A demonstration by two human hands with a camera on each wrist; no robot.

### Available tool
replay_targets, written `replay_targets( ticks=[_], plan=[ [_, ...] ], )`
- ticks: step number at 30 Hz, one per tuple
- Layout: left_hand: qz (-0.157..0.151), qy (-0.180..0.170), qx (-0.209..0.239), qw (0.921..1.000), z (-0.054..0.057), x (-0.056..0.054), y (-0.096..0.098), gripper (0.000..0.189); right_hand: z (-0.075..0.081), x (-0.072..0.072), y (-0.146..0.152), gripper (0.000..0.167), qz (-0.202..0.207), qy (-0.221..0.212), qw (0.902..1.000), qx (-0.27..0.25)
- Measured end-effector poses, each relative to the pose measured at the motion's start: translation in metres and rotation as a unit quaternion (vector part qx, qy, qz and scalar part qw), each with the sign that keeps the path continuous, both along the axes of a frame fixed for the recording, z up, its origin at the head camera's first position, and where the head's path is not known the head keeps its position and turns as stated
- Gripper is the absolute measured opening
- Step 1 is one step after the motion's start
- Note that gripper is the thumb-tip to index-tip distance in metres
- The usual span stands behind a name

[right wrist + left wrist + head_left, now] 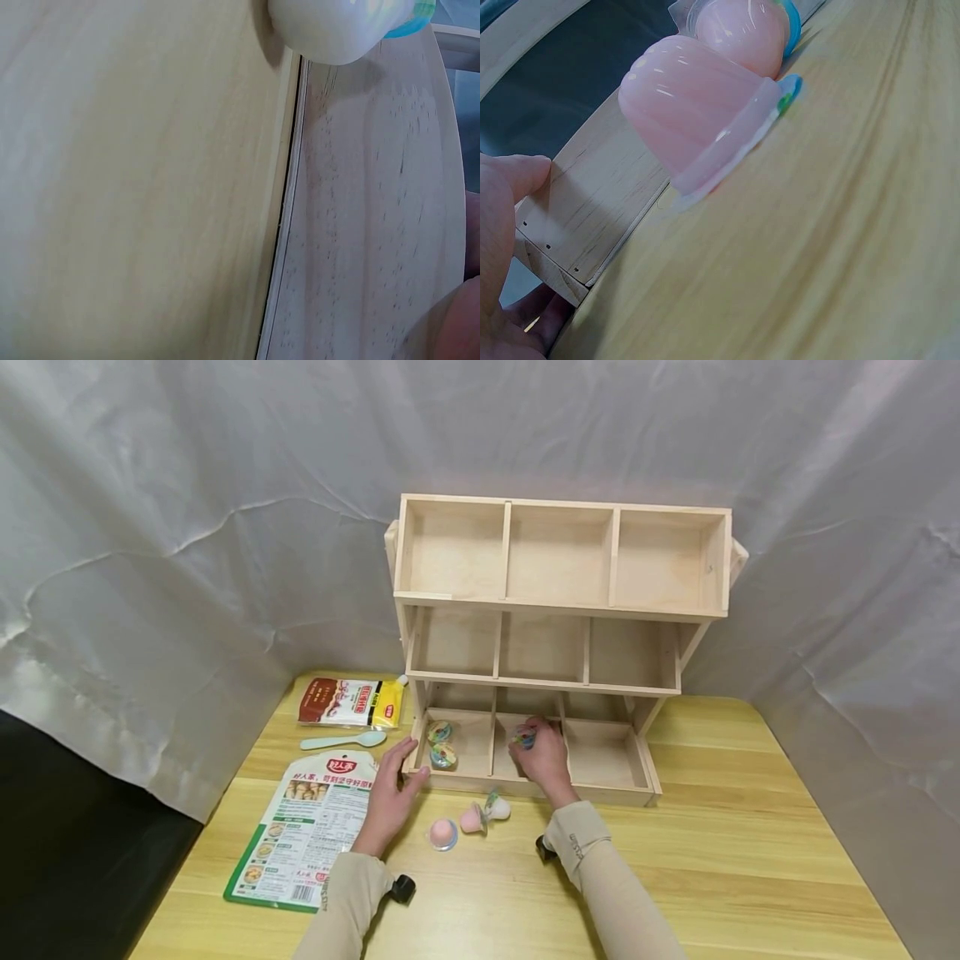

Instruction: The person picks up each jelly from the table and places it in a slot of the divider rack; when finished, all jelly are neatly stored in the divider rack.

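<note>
My right hand (546,760) reaches into the middle bottom compartment of a three-tier wooden rack (517,785) and pinches a jelly cup with a colourful lid (523,737). At the rack's front left corner, my left hand (390,797) grips the wood, thumb against the front board and fingers around the side. Two jelly cups (442,755) lie in the left bottom compartment. On the table before the rack are a pink jelly cup (442,833), another pink one (472,819) and a white one (497,808). The right wrist view shows the white cup (322,26) close by the front board.
Left of the rack lie a red, white and yellow food pouch (351,702), a pale spoon (343,741) and a large printed packet with a green edge (300,835). Grey curtains (225,527) hang behind and beside the wooden table (735,827).
</note>
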State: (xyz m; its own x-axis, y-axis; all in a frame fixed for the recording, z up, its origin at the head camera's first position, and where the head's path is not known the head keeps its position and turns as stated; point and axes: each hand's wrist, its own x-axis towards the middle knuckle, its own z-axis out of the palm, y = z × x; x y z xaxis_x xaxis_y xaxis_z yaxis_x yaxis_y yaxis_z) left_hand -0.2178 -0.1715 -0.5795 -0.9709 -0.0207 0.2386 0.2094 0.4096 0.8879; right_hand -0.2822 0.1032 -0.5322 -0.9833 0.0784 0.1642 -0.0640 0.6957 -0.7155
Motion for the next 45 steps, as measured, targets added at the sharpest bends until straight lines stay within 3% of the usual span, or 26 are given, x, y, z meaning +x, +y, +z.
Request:
replay_targets(
  ticks=[21,27,35,45],
  plan=[
    [0.001,-0.008,-0.002,1.0,-0.001,0.001,0.004,0.059,-0.006,0.002,0.002,0.047,-0.009,0.011,0.9999,0.008],
    [0.006,-0.003,-0.009,0.9999,0.0,0.0,0.004,0.059,-0.007,0.003,0.003,0.048,-0.007,0.06,0.9981,-0.005],
    [0.003,0.002,-0.009,1.0,0.0,0.002,0.003,0.059,0.002,0.015,0.007,0.036,0.067,0.142,0.9845,-0.079],
    [0.002,0.005,-0.004,1.0,0.002,0.001,0.001,0.06,0.025,0.052,0.01,0.039,0.152,0.094,0.9815,-0.069]
  ],
)
